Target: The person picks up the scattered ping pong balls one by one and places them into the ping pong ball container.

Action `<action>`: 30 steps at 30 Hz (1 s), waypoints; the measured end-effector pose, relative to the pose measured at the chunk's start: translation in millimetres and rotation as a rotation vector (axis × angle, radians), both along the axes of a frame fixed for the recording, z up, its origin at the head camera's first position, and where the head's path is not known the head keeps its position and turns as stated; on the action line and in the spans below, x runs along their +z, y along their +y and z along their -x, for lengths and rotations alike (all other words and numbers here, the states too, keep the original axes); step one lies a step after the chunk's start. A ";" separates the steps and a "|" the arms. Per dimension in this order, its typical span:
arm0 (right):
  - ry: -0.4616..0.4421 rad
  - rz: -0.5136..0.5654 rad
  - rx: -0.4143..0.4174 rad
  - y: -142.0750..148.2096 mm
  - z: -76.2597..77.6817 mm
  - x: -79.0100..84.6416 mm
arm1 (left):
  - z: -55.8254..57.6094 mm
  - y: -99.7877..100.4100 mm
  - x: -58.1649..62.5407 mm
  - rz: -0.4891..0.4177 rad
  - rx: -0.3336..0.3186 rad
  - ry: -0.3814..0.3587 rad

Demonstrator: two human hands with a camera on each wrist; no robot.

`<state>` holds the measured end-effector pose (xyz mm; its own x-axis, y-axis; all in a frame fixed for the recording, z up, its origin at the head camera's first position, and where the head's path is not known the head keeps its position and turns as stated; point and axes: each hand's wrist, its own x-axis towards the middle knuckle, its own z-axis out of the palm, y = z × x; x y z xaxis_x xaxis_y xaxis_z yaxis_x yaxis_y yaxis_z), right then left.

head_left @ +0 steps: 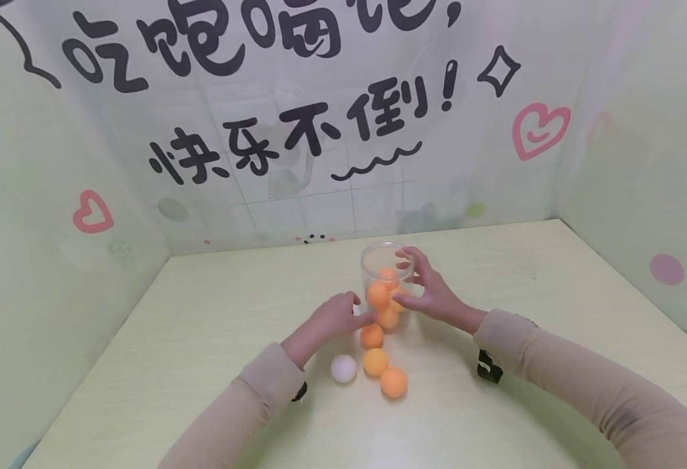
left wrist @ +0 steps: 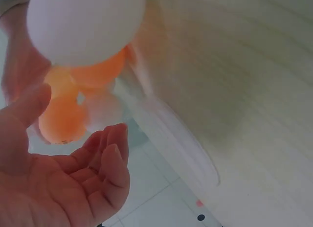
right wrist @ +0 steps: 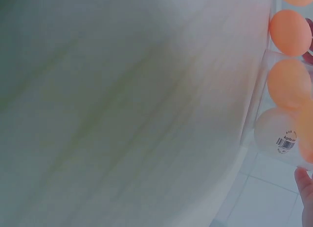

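A clear cylindrical container (head_left: 370, 268) stands upright on the table, holding several orange ping-pong balls (head_left: 378, 295); a white printed ball (right wrist: 275, 130) shows inside it in the right wrist view. My right hand (head_left: 434, 293) holds the container's right side, thumb in front and fingers near the rim. Left of the container is my left hand (head_left: 333, 318), its fingers loosely bent with nothing in the palm in the left wrist view. Before the container lie a white ball (head_left: 343, 369), two orange balls (head_left: 394, 382) and a yellow-orange ball (head_left: 375, 361).
The pale wood-grain table (head_left: 232, 293) meets a printed back curtain (head_left: 320, 208) with black lettering. Similar pale walls (head_left: 643, 195) rise at both sides. Dark straps (head_left: 488, 368) hang under the sleeves at the wrists.
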<state>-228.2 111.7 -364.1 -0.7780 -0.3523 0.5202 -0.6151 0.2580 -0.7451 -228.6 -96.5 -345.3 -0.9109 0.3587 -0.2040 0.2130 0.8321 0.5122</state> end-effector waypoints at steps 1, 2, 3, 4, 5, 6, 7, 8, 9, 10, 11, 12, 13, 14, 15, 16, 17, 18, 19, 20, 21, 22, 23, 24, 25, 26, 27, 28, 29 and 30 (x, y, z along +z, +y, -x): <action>0.003 -0.002 -0.002 -0.2 -0.5 0.4 | 0.2 0.6 -3.2 0.015 -0.012 -0.007; 0.005 -0.003 -0.003 -1.7 -3.9 4.5 | -0.2 1.3 -5.0 0.028 -0.022 -0.013; 0.001 0.000 -0.002 -2.8 -6.8 8.1 | -0.7 2.0 -6.8 0.039 -0.032 -0.018; 0.000 -0.003 -0.005 -3.2 -7.9 9.2 | -1.0 2.8 -8.0 0.046 -0.037 -0.026; 0.000 -0.005 -0.006 -3.3 -8.5 9.8 | -1.2 3.4 -8.8 0.050 -0.043 -0.032; -0.002 -0.008 -0.009 -3.6 -8.9 10.3 | -1.5 4.0 -9.1 0.048 -0.041 -0.045; -0.003 -0.009 -0.011 -3.8 -9.2 10.5 | -1.8 4.4 -9.2 0.050 -0.043 -0.057; -0.004 -0.009 -0.012 -3.9 -9.2 10.5 | -2.0 4.8 -9.1 0.051 -0.046 -0.070; -0.004 -0.009 -0.013 -3.9 -9.1 10.5 | -2.2 5.1 -9.0 0.052 -0.049 -0.082; -0.004 -0.008 -0.013 -4.0 -9.2 10.4 | -2.2 5.3 -8.6 0.053 -0.051 -0.091; -0.002 -0.008 -0.013 -4.0 -8.9 10.2 | -2.2 5.6 -8.5 0.057 -0.061 -0.092; -0.001 -0.007 -0.013 -4.0 -8.7 10.1 | -2.1 5.8 -8.4 0.064 -0.075 -0.087; -0.001 -0.004 -0.012 -4.0 -8.6 10.1 | -2.1 5.9 -8.3 0.073 -0.090 -0.080; -0.001 -0.002 -0.011 -3.9 -8.5 10.1 | -1.8 5.9 -8.6 0.080 -0.104 -0.071; -0.002 -0.001 -0.010 -3.9 -8.5 10.2 | -1.6 5.9 -8.7 0.087 -0.116 -0.060; -0.002 -0.001 -0.009 -3.9 -8.5 10.4 | -1.4 5.8 -8.9 0.092 -0.127 -0.049; -0.002 -0.001 -0.008 -3.8 -8.6 10.6 | -1.1 5.7 -9.1 0.099 -0.136 -0.041; -0.003 0.000 -0.006 -3.9 -8.7 10.9 | -0.9 5.4 -9.0 0.100 -0.139 -0.039; -0.001 -0.002 -0.006 -3.8 -8.6 10.9 | -0.6 5.1 -9.1 0.099 -0.137 -0.043; -0.002 -0.004 -0.006 -3.8 -8.6 11.1 | -0.2 4.7 -9.0 0.096 -0.136 -0.043; -0.002 -0.005 -0.006 -3.9 -8.6 11.2 | -0.1 4.3 -8.4 0.089 -0.134 -0.046; -0.001 -0.006 -0.006 -3.9 -8.6 11.2 | 0.2 3.7 -8.2 0.084 -0.132 -0.046; -0.002 -0.007 -0.007 -3.8 -8.6 11.1 | 0.6 3.2 -8.0 0.078 -0.131 -0.046; -0.005 -0.008 -0.008 -3.7 -8.6 11.1 | 1.1 2.6 -7.6 0.073 -0.132 -0.042; -0.006 -0.009 -0.010 -3.7 -8.6 10.9 | 1.6 1.9 -7.4 0.070 -0.134 -0.038; -0.009 -0.009 -0.010 -3.7 -8.8 11.0 | 2.2 1.1 -7.0 0.066 -0.135 -0.035; -0.009 -0.009 -0.010 -3.6 -8.7 10.8 | 3.0 0.3 -6.9 0.061 -0.137 -0.033; -0.009 -0.010 -0.010 -3.6 -8.7 10.7 | 4.0 -0.7 -6.7 0.058 -0.138 -0.029; -0.010 -0.009 -0.011 -3.5 -8.6 10.7 | 4.8 -1.7 -6.0 0.051 -0.136 -0.033; -0.010 -0.009 -0.011 -3.5 -8.6 10.7 | 5.6 -2.9 -5.2 0.042 -0.131 -0.039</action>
